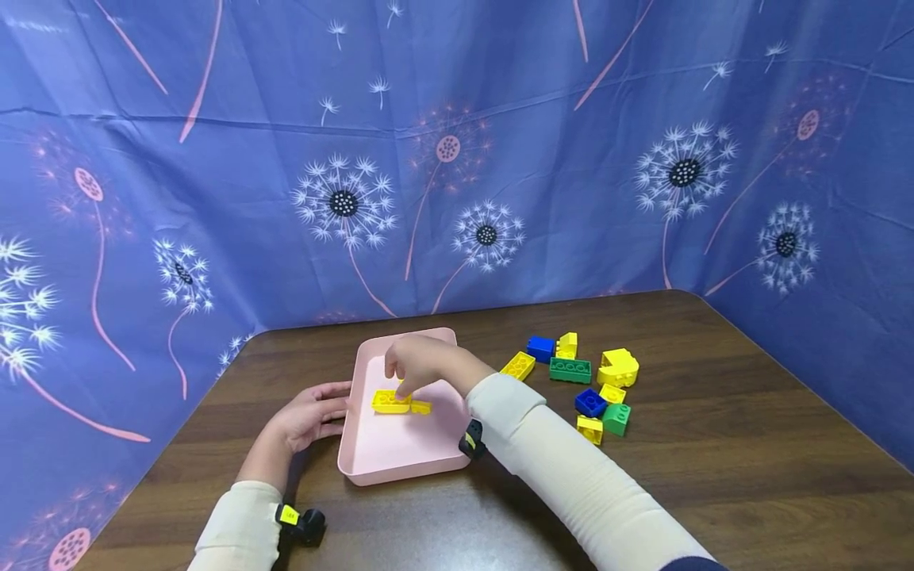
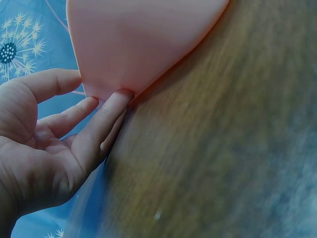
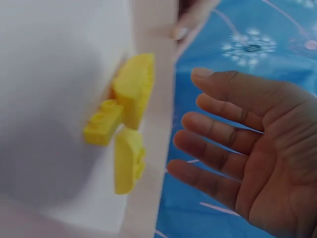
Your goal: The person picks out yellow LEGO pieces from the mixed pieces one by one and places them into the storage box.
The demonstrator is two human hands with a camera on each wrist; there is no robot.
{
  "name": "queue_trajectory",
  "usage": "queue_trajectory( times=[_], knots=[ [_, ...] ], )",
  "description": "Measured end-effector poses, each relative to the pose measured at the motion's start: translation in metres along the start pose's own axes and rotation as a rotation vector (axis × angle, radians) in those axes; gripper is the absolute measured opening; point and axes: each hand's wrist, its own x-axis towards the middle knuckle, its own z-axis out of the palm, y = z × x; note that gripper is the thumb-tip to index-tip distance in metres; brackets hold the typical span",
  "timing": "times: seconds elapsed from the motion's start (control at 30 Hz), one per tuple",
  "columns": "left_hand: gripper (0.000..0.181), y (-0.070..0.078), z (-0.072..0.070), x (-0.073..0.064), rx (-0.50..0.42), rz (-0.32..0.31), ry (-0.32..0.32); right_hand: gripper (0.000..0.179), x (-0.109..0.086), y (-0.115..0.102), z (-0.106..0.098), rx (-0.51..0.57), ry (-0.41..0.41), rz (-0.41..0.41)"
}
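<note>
A pink tray (image 1: 400,456) lies on the table in the head view. My left hand (image 1: 309,416) touches its left wall, fingers mostly straight; in the left wrist view the fingertips (image 2: 124,94) lie against the wall's outer side. Over the tray hovers my right hand (image 1: 421,365), its fingers pointing down just above a yellow toy brick (image 1: 389,403) and a smaller yellow brick (image 1: 421,408). In the right wrist view this right hand (image 3: 237,144) has loosely spread fingers with nothing between them. Three yellow pieces show there: a large curved brick (image 3: 132,89), a small studded brick (image 3: 103,124) and another curved brick (image 3: 127,161).
Right of the tray lie loose building bricks: a long yellow brick (image 1: 519,365), a blue brick (image 1: 540,349), a green brick (image 1: 570,370), a rounded yellow brick (image 1: 617,368), and several smaller ones. A blue dandelion-print cloth (image 1: 557,159) hangs behind the wooden table (image 1: 714,444).
</note>
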Motion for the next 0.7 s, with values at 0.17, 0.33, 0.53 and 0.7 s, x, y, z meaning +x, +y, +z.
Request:
queue_trajectory(
  times=[0.17, 0.33, 0.53, 0.7],
  knots=[
    [0.062, -0.001, 0.001, 0.001, 0.0, 0.006, 0.006, 0.029, -0.019, 0.004, -0.011, 0.023, 0.073, 0.002],
    [0.061, -0.001, 0.001, 0.001, 0.001, 0.009, 0.009, 0.026, -0.041, 0.012, -0.018, 0.014, 0.152, 0.01],
    [0.06, 0.0, 0.002, 0.0, 0.004, 0.006, 0.009, 0.025, -0.07, 0.029, -0.017, 0.018, 0.215, 0.044],
    [0.061, 0.001, 0.002, 0.0, 0.0, 0.011, 0.0, 0.025, -0.093, 0.044, -0.017, 0.029, 0.267, 0.079]
  ],
)
